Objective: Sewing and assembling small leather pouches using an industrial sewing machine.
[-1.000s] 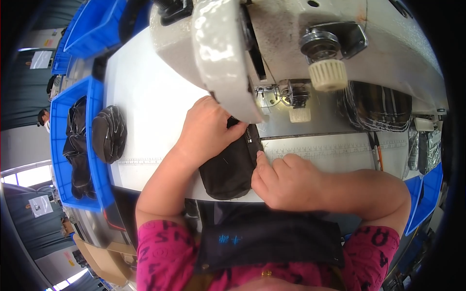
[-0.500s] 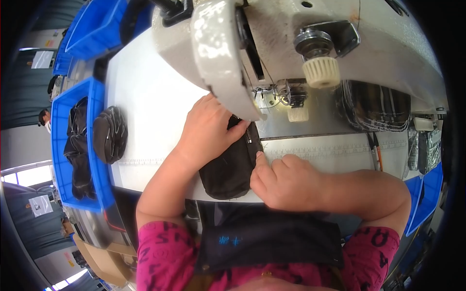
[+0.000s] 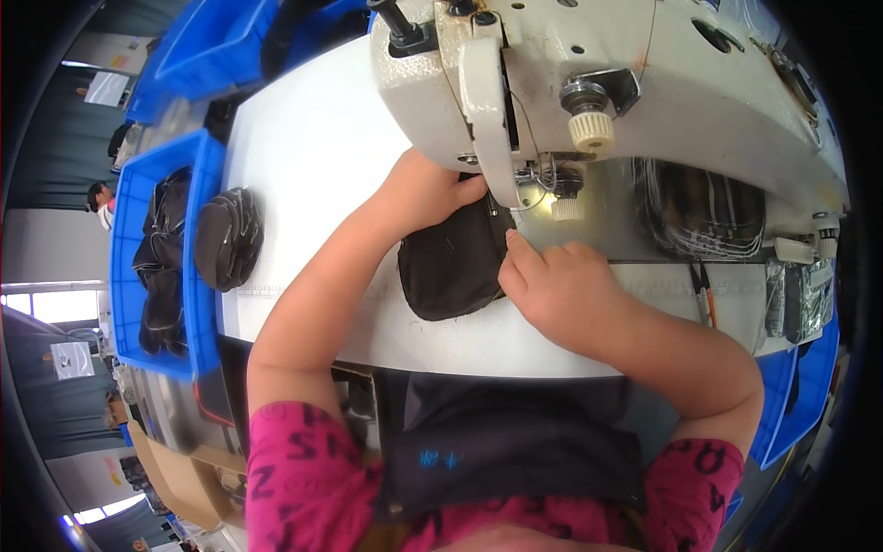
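Note:
A black fabric pouch piece (image 3: pixel 446 267) with a zipper along its right side lies on the white table (image 3: pixel 313 129), its far end under the head of a sewing machine (image 3: pixel 441 55). My left hand (image 3: pixel 428 189) grips the pouch's far left part, thumb on top and fingertips partly hidden. Lower down, my right hand (image 3: pixel 556 285) has its fingers curled at the pouch's right edge, index finger pressed on it. The pouch's zipper end is just left of the metal presser mechanism (image 3: pixel 563 184), partly hidden by the machine's white lever.
Left are a blue bin (image 3: pixel 126 248) of black pieces, a black fabric stack (image 3: pixel 225 239) and more blue bins (image 3: pixel 207 55). Right are stacked dark pieces (image 3: pixel 694 212), scissors (image 3: pixel 704 294), silvery packets (image 3: pixel 805 304) and another blue bin (image 3: pixel 786 396). A person (image 3: pixel 101 204) is in the far left background.
The pouch and both my hands have moved away from my body and slightly right, closer to the presser mechanism. The view has shifted a little, showing more of the machine's top.

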A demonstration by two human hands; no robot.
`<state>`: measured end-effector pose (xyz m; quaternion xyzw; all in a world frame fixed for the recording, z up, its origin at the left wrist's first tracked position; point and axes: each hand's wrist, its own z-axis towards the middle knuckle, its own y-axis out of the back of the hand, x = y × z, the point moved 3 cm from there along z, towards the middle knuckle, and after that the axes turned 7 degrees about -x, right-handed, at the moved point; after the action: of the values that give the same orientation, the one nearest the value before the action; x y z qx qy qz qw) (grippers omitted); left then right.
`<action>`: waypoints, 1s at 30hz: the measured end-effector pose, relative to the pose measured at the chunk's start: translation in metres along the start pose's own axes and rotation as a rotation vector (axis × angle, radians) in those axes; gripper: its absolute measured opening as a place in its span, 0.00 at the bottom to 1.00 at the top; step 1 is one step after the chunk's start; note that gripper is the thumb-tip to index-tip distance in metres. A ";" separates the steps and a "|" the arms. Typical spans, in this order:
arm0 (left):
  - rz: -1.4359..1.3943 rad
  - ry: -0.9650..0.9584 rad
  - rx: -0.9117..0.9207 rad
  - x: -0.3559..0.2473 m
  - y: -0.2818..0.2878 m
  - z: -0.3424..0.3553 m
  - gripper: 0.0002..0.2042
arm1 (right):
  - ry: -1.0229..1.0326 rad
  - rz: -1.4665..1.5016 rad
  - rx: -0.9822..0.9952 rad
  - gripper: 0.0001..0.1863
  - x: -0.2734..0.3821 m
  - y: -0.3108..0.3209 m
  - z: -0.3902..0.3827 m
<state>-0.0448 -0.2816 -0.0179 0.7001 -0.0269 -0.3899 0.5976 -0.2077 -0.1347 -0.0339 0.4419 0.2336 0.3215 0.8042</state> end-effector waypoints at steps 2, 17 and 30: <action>-0.109 -0.089 -0.058 -0.001 0.000 0.010 0.17 | -0.075 -0.013 0.036 0.16 -0.006 -0.005 -0.001; -0.112 -0.439 -0.160 0.043 -0.026 0.058 0.19 | -0.157 0.005 0.056 0.18 -0.018 -0.006 0.013; 0.034 -0.399 -0.222 -0.040 -0.003 -0.064 0.17 | -0.320 0.065 0.100 0.08 -0.027 -0.003 0.007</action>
<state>-0.0367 -0.2089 -0.0012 0.5385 -0.1134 -0.5113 0.6601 -0.2201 -0.1598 -0.0307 0.5341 0.1039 0.2609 0.7974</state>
